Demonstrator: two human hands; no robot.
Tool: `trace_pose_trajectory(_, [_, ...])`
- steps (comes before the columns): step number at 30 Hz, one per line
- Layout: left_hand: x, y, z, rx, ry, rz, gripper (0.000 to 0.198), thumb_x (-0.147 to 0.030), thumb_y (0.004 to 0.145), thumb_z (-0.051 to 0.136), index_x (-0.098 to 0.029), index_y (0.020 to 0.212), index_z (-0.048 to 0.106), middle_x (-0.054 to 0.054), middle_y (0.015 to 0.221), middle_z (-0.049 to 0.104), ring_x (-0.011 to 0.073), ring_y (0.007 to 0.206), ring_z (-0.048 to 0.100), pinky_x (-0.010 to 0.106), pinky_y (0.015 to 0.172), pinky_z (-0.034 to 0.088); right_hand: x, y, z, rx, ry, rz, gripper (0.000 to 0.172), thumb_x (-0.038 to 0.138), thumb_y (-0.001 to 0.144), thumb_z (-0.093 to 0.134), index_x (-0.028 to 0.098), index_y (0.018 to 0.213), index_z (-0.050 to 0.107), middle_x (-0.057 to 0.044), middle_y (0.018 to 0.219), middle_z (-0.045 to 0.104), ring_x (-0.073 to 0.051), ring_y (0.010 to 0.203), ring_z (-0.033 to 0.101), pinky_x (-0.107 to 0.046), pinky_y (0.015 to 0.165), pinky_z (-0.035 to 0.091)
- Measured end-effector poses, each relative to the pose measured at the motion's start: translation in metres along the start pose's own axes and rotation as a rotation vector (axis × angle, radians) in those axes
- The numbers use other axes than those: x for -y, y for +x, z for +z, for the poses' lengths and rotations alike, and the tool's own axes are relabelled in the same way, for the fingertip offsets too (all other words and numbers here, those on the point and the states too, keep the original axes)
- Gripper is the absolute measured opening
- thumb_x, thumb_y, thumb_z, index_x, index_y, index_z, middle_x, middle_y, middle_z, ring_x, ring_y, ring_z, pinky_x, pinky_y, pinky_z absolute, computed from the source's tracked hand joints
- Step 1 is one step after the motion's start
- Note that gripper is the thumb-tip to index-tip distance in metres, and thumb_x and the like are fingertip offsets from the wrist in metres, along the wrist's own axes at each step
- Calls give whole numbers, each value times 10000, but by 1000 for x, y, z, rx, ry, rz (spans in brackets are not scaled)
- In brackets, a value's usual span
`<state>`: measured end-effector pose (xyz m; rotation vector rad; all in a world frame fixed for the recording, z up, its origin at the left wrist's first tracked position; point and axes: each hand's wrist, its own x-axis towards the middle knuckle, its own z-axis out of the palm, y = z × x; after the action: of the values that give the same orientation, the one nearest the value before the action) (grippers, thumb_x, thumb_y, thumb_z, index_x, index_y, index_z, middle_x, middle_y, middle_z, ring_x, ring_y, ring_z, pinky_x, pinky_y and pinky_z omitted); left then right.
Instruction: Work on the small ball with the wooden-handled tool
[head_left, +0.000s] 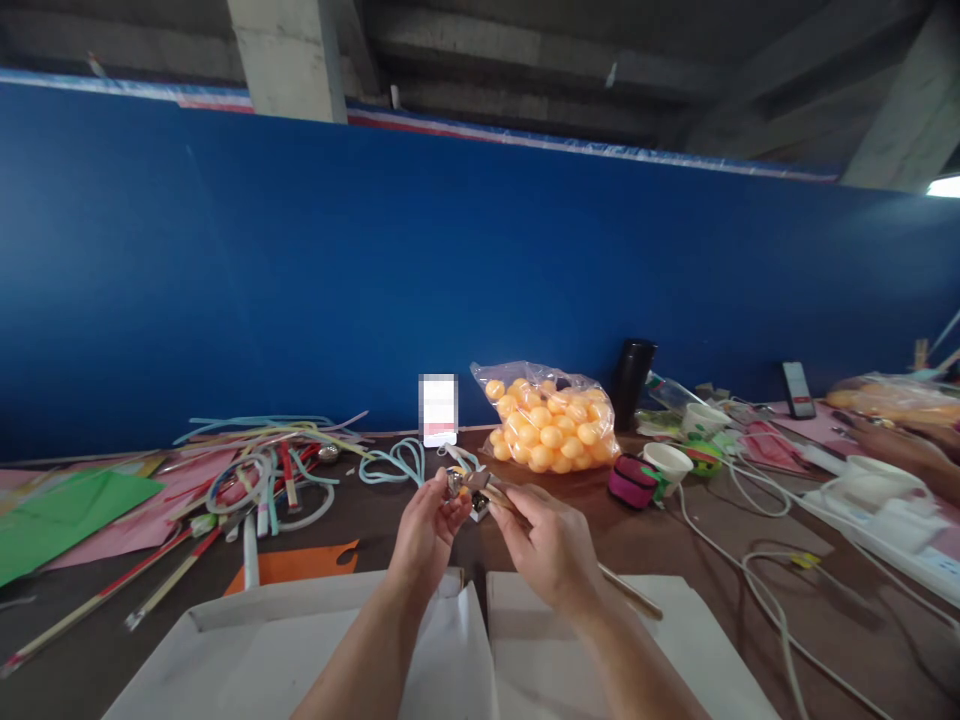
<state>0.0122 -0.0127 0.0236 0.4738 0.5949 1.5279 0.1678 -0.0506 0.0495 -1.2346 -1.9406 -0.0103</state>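
Note:
My left hand [425, 532] is raised over the table with its fingers pinched round a small shiny metal piece [454, 483]. My right hand [546, 545] is closed round a pair of wooden chopsticks [628, 592]. Their tips meet the metal piece between the two hands, and their back ends stick out to the right behind my wrist. Two shallow white cardboard trays [247, 640] lie under my forearms at the near edge of the table.
A clear bag of orange balls [550, 422] sits behind my hands, beside a black cup [634, 382]. Coloured tubes and straws [274, 470] pile at the left with green and pink paper [67, 510]. White cables [757, 580], paper cups and another person's hand [892, 440] are at the right.

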Motion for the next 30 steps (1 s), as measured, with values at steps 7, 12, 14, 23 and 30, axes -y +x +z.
trace_pose_trajectory(7, [-1,1,-1,-17,-12,-18,164,-242,746,725,-118,766,620,25,672,654,98,582,638,206,619,557,-1,0,2,-6,17,-7,239,278,925,483,249,1088,654,-42,928,708,-170,834,659,-231,746,469])
trace_pose_trajectory(12, [-1,0,-2,-21,17,-3,226,-305,723,744,-132,830,646,3,672,623,72,541,593,178,534,518,-1,0,1,-26,52,-4,245,276,924,490,238,1106,650,-51,977,707,-175,879,658,-243,790,478])
trace_pose_trajectory(14, [-1,-1,-2,-2,43,13,317,-352,714,745,-150,946,666,-15,671,602,53,504,551,155,466,467,0,0,0,-31,59,-3,248,276,927,487,238,1109,651,-47,967,707,-172,873,657,-246,793,479])
trace_pose_trajectory(23, [-3,-1,-1,46,61,15,416,-341,673,776,-177,1047,693,9,784,667,52,569,586,160,564,496,2,0,2,-3,80,-21,262,266,925,481,244,1122,651,-52,968,705,-180,880,656,-252,782,485])
trace_pose_trajectory(30, [-3,-1,0,48,48,28,315,-256,726,738,-167,1024,695,46,881,711,89,685,646,205,707,547,-2,-1,2,-40,47,-10,248,283,926,480,235,1101,649,-60,948,706,-184,853,658,-250,776,482])
